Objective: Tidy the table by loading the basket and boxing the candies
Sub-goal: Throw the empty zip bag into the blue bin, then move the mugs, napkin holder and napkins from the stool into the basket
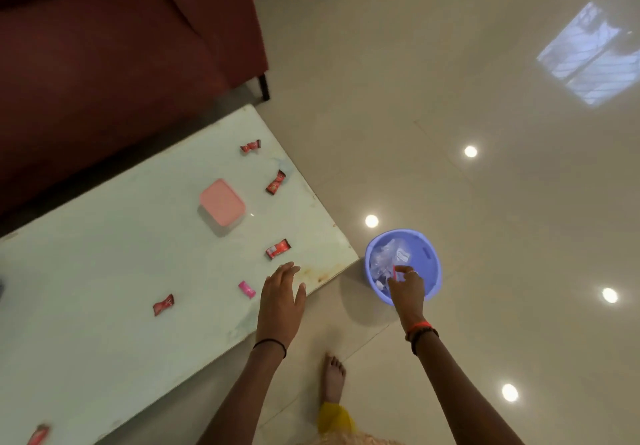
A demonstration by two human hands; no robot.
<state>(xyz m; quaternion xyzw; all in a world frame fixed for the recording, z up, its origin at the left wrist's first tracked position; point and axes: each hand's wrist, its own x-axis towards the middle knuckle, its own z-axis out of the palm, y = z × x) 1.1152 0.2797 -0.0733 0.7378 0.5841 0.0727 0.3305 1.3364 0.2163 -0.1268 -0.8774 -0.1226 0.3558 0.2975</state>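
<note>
two bare forearms reach out from the bottom of the view, a bare foot (333,377) on the glossy cream floor tiles (485,202) between them. the left hand (280,300) hovers palm down over the near right corner of the pale green glass-topped table (104,288), fingers spread and loose, holding nothing; a thin black band circles its wrist. the right hand (407,288), with red and black bands at the wrist and a ring on one finger, reaches down into the round lilac plastic basket (427,254), which stands on the floor just off that same corner. its fingertips pinch a small clear packet with a red strip (394,272) above the crumpled clear plastic wrappers (388,257) already lying in the basket.

on the table, a closed rounded pink plastic box (222,202) sits toward the right edge. red-wrapped candies lie scattered around it: one near the far right corner (250,146), one by the right edge (276,182), one just beyond the left hand's fingertips (277,248), one further in from the near edge (163,304), and one at the bottom left of the view (38,435). a small pink-wrapped candy (247,289) lies just left of the left hand. a dark red sofa (121,46) stands beyond the table's far edge.
</note>
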